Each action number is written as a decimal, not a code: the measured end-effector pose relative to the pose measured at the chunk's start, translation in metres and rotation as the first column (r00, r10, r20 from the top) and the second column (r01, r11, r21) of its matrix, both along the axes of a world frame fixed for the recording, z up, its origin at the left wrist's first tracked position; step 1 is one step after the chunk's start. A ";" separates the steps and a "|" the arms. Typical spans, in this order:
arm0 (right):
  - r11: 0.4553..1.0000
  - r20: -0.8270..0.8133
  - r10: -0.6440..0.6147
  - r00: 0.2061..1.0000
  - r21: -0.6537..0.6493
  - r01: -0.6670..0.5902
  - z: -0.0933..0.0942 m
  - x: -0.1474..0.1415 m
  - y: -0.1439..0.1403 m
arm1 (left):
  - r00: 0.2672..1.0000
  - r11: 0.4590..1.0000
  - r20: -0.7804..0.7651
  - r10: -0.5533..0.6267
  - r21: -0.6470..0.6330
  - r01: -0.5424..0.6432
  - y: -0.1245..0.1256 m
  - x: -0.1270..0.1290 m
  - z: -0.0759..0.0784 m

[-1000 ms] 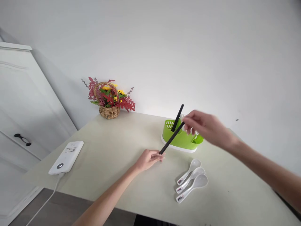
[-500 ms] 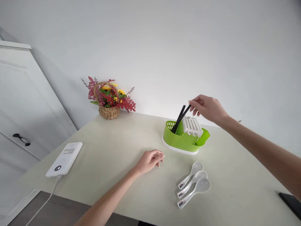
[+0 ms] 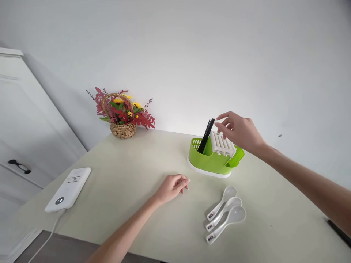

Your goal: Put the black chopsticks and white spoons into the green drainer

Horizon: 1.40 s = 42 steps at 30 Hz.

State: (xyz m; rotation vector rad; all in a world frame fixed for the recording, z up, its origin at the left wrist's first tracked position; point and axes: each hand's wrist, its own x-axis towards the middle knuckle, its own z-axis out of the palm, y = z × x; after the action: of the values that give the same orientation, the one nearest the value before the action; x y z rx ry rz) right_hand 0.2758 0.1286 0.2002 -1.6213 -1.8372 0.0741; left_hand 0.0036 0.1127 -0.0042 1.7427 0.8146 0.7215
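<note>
A green cutlery holder [image 3: 208,165] on a white base stands on the pale table [image 3: 137,171]. Two black chopsticks [image 3: 205,136] lean upright in its left compartment. A white slotted rack [image 3: 221,144] sits on its top. My right hand [image 3: 240,130] hovers just above the rack, fingers apart, right of the chopstick tops and holding nothing. My left hand [image 3: 172,186] rests on the table in front of the holder, fingers loosely curled and empty. Three white spoons [image 3: 225,213] lie side by side at the front right.
A wicker basket of red and yellow flowers [image 3: 122,115] stands at the back left by the wall. A white device [image 3: 69,189] with a cable lies near the table's left edge. A white cabinet [image 3: 24,128] is at the left. A dark object [image 3: 338,233] lies at the far right edge.
My right hand lifted a black chopstick away from my left hand, stood it in the green holder beside the other, and let go. My left hand stayed on the table.
</note>
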 end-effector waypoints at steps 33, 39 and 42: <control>0.629 -0.349 0.025 0.937 -0.723 -0.286 -0.108 0.086 -0.137 | 0.996 0.997 -0.082 0.039 0.072 -0.033 -0.001 0.002 0.007; 0.937 -0.198 -0.074 0.977 -0.349 0.001 -0.025 0.075 -0.120 | 0.997 0.998 -0.075 0.036 0.060 -0.032 -0.001 0.001 0.005; 0.983 -0.120 -0.172 0.978 -0.078 0.163 0.000 0.057 -0.108 | 0.997 0.998 -0.066 0.037 0.048 -0.034 -0.001 0.001 0.003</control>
State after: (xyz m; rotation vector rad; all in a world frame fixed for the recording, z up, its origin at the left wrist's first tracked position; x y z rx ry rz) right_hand 0.3332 0.0209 0.2004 -1.7711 -1.6120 0.1626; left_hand 0.0042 0.1118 -0.0015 1.8060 0.8825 0.7142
